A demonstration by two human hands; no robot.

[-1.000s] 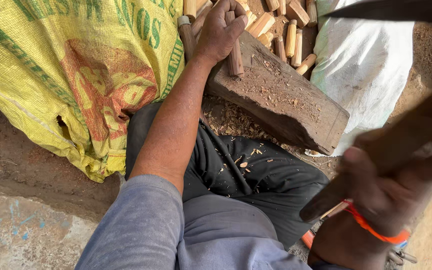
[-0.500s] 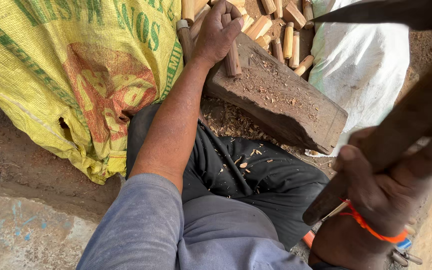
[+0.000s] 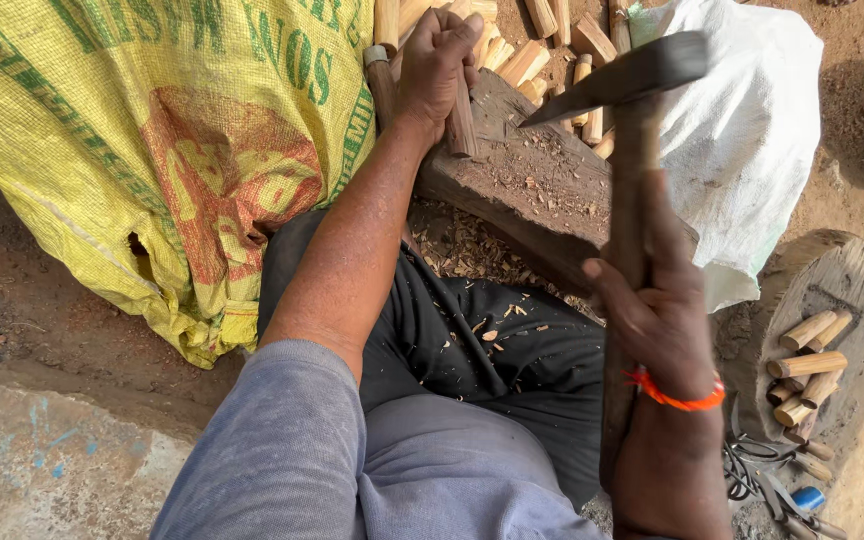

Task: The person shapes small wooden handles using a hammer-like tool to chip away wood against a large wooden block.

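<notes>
Left hand (image 3: 437, 60), top centre of frame, fingers wrapped tight round a short wooden stick (image 3: 462, 118) held upright w/ its lower end on the dark wooden block (image 3: 527, 190). Block lies slanted across centre, wood chips scattered on it & on the dark trousers (image 3: 472, 350) below. Right hand (image 3: 657, 300), right of centre, fingers closed round the wooden handle of an adze-type hammer (image 3: 624, 80); its dark metal head sits raised at top, above the block, pointed edge facing left toward the stick but apart from it. Orange band (image 3: 677, 395) on the right wrist. Yellow woven sack (image 3: 172, 150) fills upper left, just beside the left forearm. White sack (image 3: 752, 130) upper right, behind the hammer. Pile of cut pegs (image 3: 552, 50) along top edge behind the block. More pegs (image 3: 807, 375) on a round stump (image 3: 832, 280) at lower right, w/ small tools on the ground by it, too small to tell what kind.
</notes>
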